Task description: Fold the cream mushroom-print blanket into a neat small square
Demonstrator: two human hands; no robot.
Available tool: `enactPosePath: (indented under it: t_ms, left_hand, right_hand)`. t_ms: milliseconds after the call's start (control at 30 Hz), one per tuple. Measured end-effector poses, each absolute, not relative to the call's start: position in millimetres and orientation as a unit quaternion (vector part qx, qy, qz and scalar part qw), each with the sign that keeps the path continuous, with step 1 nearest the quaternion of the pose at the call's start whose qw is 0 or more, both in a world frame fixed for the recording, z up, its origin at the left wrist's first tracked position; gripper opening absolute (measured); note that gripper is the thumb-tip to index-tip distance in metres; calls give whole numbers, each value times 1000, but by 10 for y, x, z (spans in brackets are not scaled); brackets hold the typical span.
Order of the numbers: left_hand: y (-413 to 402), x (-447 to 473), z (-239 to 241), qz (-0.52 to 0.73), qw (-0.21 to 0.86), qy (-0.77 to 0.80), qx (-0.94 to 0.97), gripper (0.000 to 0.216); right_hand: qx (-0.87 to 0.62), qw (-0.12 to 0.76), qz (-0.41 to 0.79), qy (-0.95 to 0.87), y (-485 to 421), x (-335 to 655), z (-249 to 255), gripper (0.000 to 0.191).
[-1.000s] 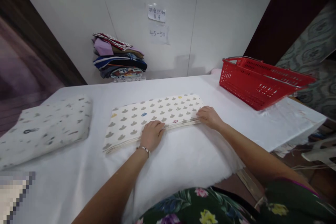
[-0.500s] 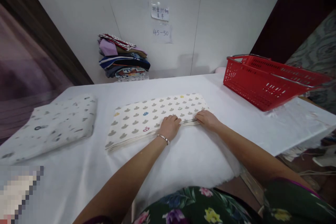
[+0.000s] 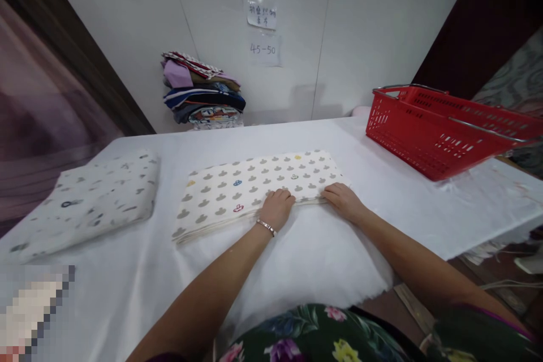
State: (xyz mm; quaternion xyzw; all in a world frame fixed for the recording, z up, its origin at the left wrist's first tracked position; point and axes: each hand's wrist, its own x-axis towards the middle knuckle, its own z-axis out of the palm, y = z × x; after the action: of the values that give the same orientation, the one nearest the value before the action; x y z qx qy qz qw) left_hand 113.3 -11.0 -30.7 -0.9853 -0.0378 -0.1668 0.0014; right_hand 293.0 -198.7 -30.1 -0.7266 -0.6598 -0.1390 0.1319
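Note:
A folded cream cloth [image 3: 237, 189] printed with grey shapes lies flat in the middle of the white-covered table [image 3: 297, 249]. My left hand [image 3: 278, 207], with a bracelet at the wrist, curls its fingers over the cloth's near edge. At the cloth's near right corner my right hand [image 3: 344, 201] also grips the edge with bent fingers. The two hands are a short way apart on the same edge.
A second folded white patterned cloth [image 3: 85, 201] lies at the left. A red plastic basket [image 3: 441, 130] stands at the right of the table. A stack of folded coloured fabrics [image 3: 203, 90] sits against the white back wall, under two paper notes [image 3: 263, 31].
My left hand has slid right along the cloth's near edge toward my right hand. The right hand has stayed at the near right corner.

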Motion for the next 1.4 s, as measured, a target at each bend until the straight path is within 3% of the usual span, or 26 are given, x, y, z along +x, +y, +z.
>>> enactPosePath:
  t_ms: [300, 433, 700, 900, 1133, 1400]
  left_hand:
    - [-168, 1079, -333, -173, -9, -31, -984, 16]
    - [-159, 975, -292, -152, -20, -26, -988, 25]
    - [296, 220, -127, -134, -19, -89, -987, 26]
    - [531, -130, -197, -160, -52, -157, -973, 22]
    - [620, -159, -303, -231, -107, -155, -955, 26]
    - [628, -262, -248, -219, -78, -163, -959, 25]
  right_hand:
    - [-728, 133, -133, -660, -2025, 2881, -345, 29]
    - [-720, 142, -137, -666, -2066, 2861, -374, 30]
    - [-710, 166, -135, -671, -2076, 2890, -349, 31]
    - [-707, 202, -109, -669, -1699, 2556, -194, 28]
    - [-682, 187, -51, -705, -1229, 2242, -203, 28]
    - [-654, 166, -76, -734, -993, 2063, -248, 26]
